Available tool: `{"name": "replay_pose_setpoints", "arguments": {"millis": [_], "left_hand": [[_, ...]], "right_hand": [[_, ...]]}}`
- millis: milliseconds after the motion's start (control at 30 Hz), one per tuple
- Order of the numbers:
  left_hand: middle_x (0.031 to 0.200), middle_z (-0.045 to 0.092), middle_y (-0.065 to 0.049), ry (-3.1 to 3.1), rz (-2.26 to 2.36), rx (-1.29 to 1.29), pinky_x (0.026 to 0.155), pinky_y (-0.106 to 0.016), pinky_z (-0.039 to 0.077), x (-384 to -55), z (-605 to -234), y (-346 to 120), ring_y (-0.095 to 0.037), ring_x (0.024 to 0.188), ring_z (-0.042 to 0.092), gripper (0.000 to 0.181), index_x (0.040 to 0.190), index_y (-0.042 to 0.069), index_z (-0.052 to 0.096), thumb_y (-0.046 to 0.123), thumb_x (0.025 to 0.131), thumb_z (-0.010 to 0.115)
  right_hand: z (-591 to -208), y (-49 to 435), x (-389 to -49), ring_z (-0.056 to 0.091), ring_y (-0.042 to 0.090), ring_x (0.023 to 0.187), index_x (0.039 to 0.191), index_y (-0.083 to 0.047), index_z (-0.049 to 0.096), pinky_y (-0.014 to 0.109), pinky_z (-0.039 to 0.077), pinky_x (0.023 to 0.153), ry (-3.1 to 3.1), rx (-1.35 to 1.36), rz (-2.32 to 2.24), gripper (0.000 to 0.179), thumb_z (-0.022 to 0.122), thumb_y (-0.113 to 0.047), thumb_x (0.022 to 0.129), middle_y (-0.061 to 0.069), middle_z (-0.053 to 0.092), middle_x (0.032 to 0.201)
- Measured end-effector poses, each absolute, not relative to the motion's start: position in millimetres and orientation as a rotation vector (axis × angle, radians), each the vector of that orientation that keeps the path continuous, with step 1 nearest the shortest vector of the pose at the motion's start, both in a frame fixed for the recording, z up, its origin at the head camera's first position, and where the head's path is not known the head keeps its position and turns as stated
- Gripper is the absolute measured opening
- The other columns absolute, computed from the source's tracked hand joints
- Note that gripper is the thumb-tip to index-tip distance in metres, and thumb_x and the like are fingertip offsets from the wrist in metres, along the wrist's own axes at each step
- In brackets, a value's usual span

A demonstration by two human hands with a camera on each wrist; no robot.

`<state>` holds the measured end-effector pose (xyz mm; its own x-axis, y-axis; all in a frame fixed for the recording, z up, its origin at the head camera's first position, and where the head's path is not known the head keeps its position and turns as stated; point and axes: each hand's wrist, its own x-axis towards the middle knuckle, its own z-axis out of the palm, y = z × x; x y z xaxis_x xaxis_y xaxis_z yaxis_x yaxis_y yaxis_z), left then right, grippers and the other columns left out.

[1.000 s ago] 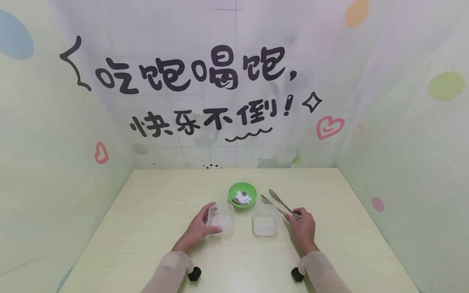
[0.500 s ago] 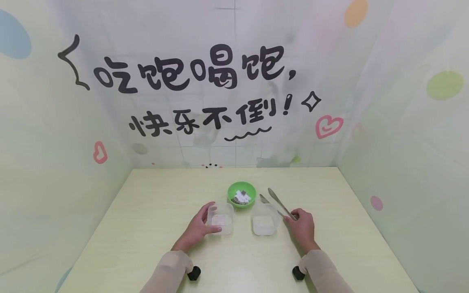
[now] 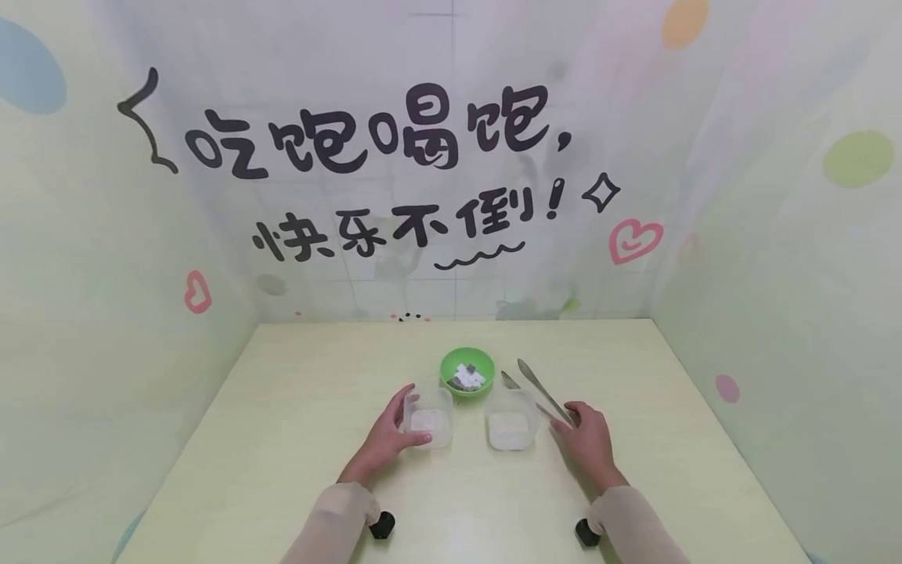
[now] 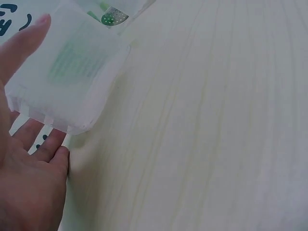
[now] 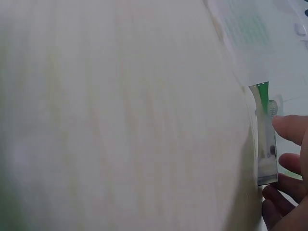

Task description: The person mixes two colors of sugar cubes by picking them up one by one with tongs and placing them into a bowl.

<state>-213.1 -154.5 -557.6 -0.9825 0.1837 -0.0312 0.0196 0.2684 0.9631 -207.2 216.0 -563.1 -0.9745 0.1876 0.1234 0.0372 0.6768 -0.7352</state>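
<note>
My left hand (image 3: 393, 431) holds a clear, square-cornered plastic container (image 3: 441, 432) on the table, thumb along its near side and fingers around its left and far sides. Seen in the left wrist view, the thumb and fingers of the left hand (image 4: 31, 178) lie at this same frosted container (image 4: 79, 57). To the right, my right hand (image 3: 590, 442) grips the handle end of metal tongs (image 3: 541, 385), whose two arms spread apart toward the back. A shiny metal part of the tongs (image 5: 265, 139) shows between thumb and fingers in the right wrist view.
A green bowl (image 3: 449, 362) with white and grey pieces stands behind the containers. A second clear container (image 3: 517, 439) sits between my hands, close to the tongs. The pale wooden table (image 3: 317, 360) is enclosed by printed fabric walls (image 3: 775, 258) at the back and sides.
My right hand has drawn back slightly to the right along the tongs, whose tips stay where they were. The left hand, containers and bowl keep their places; the head view shifts a little.
</note>
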Motion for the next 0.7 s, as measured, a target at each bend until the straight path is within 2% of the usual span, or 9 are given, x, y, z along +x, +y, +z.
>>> {"name": "replay_pose_setpoints", "arguments": {"millis": [333,533,700], "left_hand": [[0.157,0.025,-0.019,2.403,1.815,0.174,0.114,-0.051,0.024,-204,-557,-158,-0.040,0.141,0.025,0.108,0.156,0.018,0.020,0.010,0.071,0.087],[0.155,0.031,-0.015,2.447,1.758,0.174,0.112,-0.055,0.027,-190,-557,-164,-0.037,0.139,0.032,0.106,0.155,0.018,0.024,0.013,0.070,0.088],[0.152,0.037,-0.011,2.516,1.648,0.189,0.113,-0.060,0.022,-180,-556,-166,-0.033,0.137,0.037,0.103,0.153,0.015,0.029,0.021,0.069,0.089]], "right_hand": [[-563,225,-193,0.050,0.042,0.120,0.130,0.004,0.055,0.057,0.041,0.102,-2.779,-0.033,1.124,0.054,0.075,-0.020,0.085,0.026,0.056,0.128],[-560,231,-175,0.043,0.045,0.127,0.135,0.001,0.051,0.059,0.034,0.106,-2.800,0.026,1.083,0.059,0.074,-0.021,0.086,0.026,0.051,0.136],[-559,235,-164,0.041,0.047,0.127,0.135,0.001,0.051,0.063,0.031,0.106,-2.769,0.100,1.052,0.059,0.074,-0.021,0.086,0.026,0.050,0.136]]}}
